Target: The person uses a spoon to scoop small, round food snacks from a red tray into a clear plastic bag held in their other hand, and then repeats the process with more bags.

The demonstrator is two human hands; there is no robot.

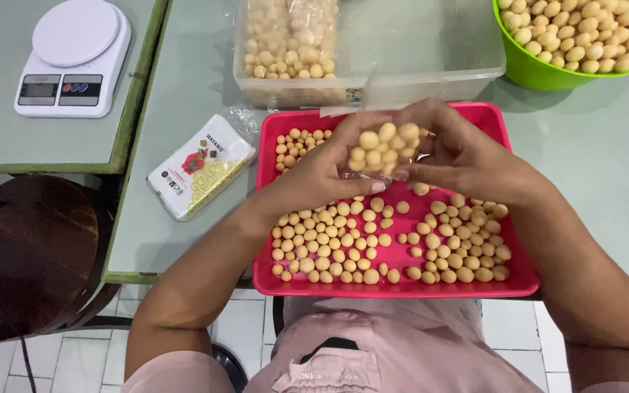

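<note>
Step in hand, by judgement: bagging of a portion, with the bag partly filled and not yet closed

Position of the work:
- Held between left hand (322,178) and right hand (460,156), fingertips meeting: a small clear bag (381,149) of pale round dough balls
- Both hands clamped on the bag, left from below and the near side, right from the side and the far side
- Bag raised over the far half of the red tray (507,280), close to its far edge
- State of the bag mouth: cannot tell, hidden by the fingers

Surroundings:
- On the tray, loose dough balls (329,240) in two groups along the near edge, plus a small cluster at the far left corner
- Just beyond the tray's far edge, a clear plastic container (431,51) with more filled bags
- At the far right corner of the table (591,160), a green bowl (540,73) heaped with balls
- Left of the tray, a flat white packet (199,166)
- On the neighbouring table, a white kitchen scale (74,58)

Requirements for the next move, by judgement:
- Hold the mouth upward
- Grip the film lightly; avoid crushing the balls
- Work over the tray, for catching strays
</note>
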